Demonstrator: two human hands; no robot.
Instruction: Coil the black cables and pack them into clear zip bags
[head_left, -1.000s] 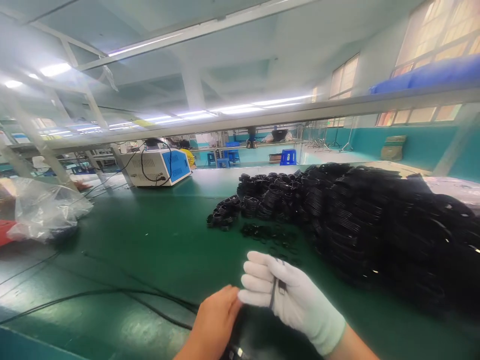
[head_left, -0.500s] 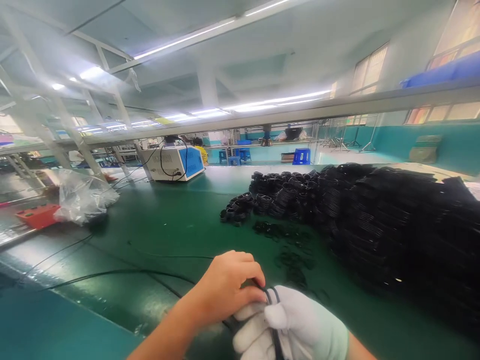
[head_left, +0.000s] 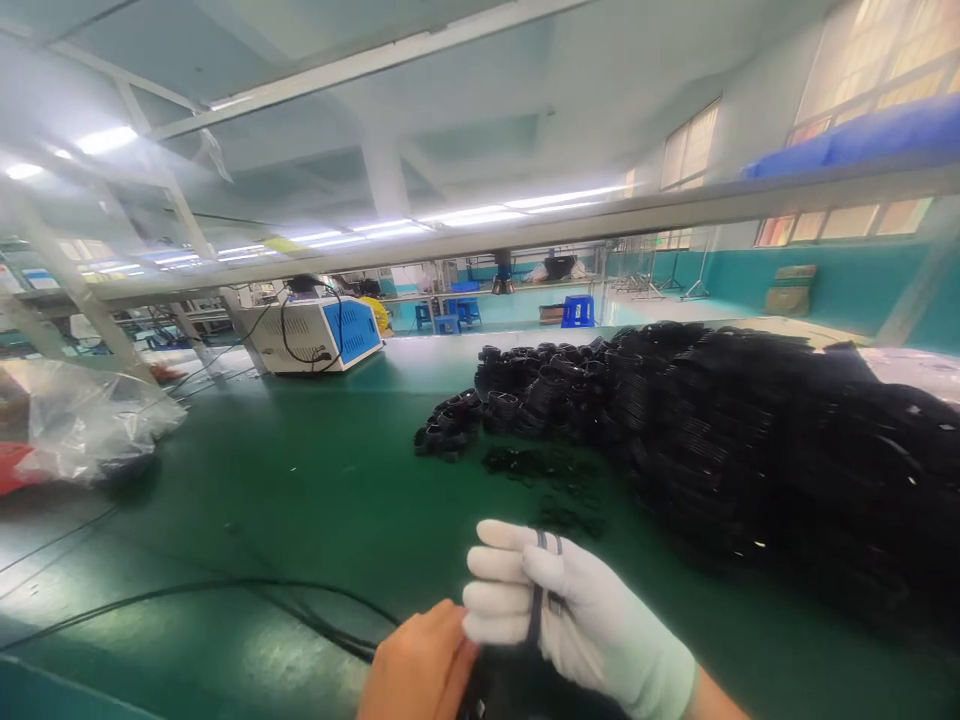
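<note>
Gloved right hand: thumb clamped over a black band lying across the fingers, near the tabletop's front edge.
Bare left hand: fingertips hidden; grip cannot be told.
Band risk: a slackened thumb could let it slip.
Cables: trailing leftward, might snag if tugged.

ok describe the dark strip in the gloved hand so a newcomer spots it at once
Start at the big black heap on the right of the green tabletop. Nearer the camera is the white-gloved right hand, with the dark strip running down its palm side below the thumb. Unlike the cables on the tabletop, it shows against white.
</note>
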